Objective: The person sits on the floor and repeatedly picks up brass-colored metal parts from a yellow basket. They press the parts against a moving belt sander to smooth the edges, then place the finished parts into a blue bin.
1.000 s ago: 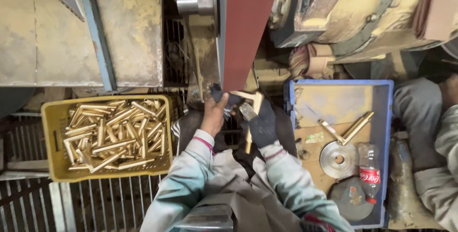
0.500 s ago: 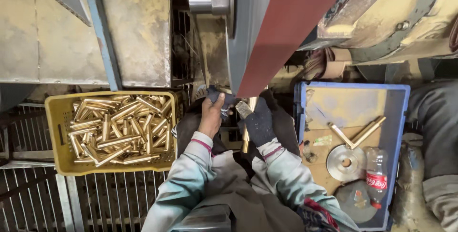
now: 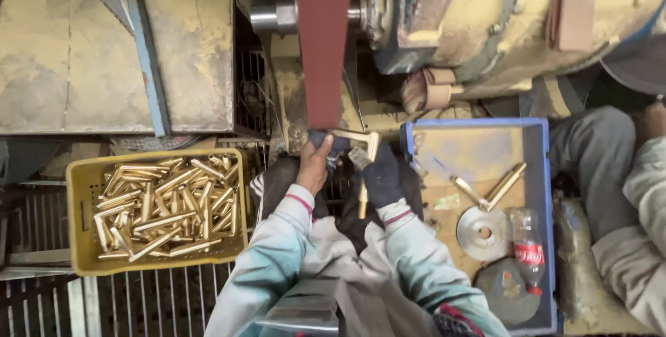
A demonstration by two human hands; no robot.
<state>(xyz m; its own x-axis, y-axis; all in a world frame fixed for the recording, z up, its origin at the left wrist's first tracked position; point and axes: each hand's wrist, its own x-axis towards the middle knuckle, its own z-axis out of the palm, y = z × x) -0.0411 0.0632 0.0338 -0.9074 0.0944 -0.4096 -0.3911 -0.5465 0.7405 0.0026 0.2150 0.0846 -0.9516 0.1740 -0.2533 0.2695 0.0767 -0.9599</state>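
Note:
My left hand (image 3: 316, 163) and my right hand (image 3: 380, 173), which wears a dark glove, both grip a bent brass part (image 3: 361, 141). The part is pressed up against the lower end of a reddish-brown sanding belt (image 3: 322, 46) that runs down from a machine. A long brass leg of the part hangs down between my wrists. Pale sleeves cover both of my forearms.
A yellow crate (image 3: 82, 191) full of several brass parts sits at my left. A blue crate (image 3: 538, 170) at my right holds brass pieces, a metal disc (image 3: 483, 231) and a plastic bottle (image 3: 529, 250). Another person's leg and arm (image 3: 624, 198) are at the far right.
The camera view has shifted, so the belt now hangs straight down instead of slanting. My hands stay on the brass part at the belt's lower end.

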